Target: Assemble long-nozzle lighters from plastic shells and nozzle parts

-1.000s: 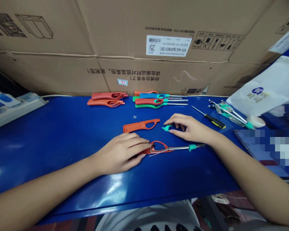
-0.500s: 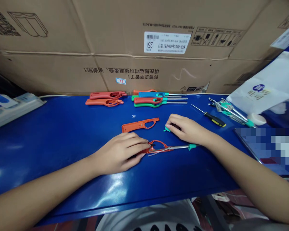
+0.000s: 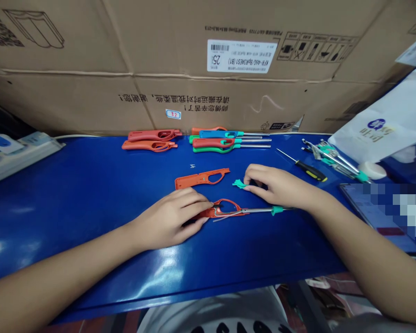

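My left hand (image 3: pixel 176 215) is closed around the handle end of an orange lighter half-shell (image 3: pixel 230 203) lying on the blue table. A metal tube (image 3: pixel 260 210) with a green collar (image 3: pixel 276 211) runs out of this half to the right, and a thin wire lies along it. Between thumb and fingertips, my right hand (image 3: pixel 270 185) pinches a small green plastic piece (image 3: pixel 239 184) above the table. The matching orange half-shell (image 3: pixel 201 178) rests just beyond my left hand, its inner side up.
Red (image 3: pixel 152 135) and orange lighter shells (image 3: pixel 147 145) lie at the back, beside several assembled lighters (image 3: pixel 215 144). Tiny screws (image 3: pixel 192 166) lie in the middle. To the right are a screwdriver (image 3: pixel 310 171), metal tubes (image 3: pixel 339 159) and a white bag (image 3: pixel 384 115). A cardboard box (image 3: pixel 180 88) stands behind.
My right hand has shifted slightly to the right, and the green piece in its fingertips has turned so that more of it shows. My left hand stays on the orange half-shell.
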Available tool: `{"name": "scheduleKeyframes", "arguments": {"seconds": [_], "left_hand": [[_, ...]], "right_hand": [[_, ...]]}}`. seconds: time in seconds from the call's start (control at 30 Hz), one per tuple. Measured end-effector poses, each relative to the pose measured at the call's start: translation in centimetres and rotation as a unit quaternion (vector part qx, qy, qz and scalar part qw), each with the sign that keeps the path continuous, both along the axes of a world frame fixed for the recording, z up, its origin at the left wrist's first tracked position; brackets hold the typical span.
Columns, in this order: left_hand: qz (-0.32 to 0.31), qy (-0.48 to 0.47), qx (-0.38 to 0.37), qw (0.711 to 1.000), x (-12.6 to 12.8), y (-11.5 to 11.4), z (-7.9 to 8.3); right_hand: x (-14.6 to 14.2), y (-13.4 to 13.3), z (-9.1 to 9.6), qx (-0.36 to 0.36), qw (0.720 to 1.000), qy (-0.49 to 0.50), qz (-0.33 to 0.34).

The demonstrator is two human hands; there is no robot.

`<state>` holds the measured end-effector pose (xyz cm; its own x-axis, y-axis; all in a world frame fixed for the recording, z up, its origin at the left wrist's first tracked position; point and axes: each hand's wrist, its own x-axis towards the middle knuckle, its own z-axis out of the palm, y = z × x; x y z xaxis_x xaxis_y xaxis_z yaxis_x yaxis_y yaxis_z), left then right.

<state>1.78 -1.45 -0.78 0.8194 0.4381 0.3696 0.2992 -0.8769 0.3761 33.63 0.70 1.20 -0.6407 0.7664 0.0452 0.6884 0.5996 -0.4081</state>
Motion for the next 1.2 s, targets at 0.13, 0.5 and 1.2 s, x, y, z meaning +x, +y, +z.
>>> {"name": "scheduleKeyframes", "arguments": {"seconds": [0.13,0.5,1.2], "left_hand": [[0.005,-0.004,-0.018,1.000,0.0,-0.1,-0.1],[0.049,-0.030,-0.073,0.996,0.4,-0.7,-0.1],[0.108,0.019,-0.197,0.974,0.8,-1.6,0.4]], "right_hand": [[-1.4,-1.1,0.4,-0.022,0.998,0.045,0.038],[-3.4,-2.7,0.2,0.019,0.995,-0.027,0.099],[-4.2,-3.4,-0.6,0.201,0.964,-0.064,0.162]]}}
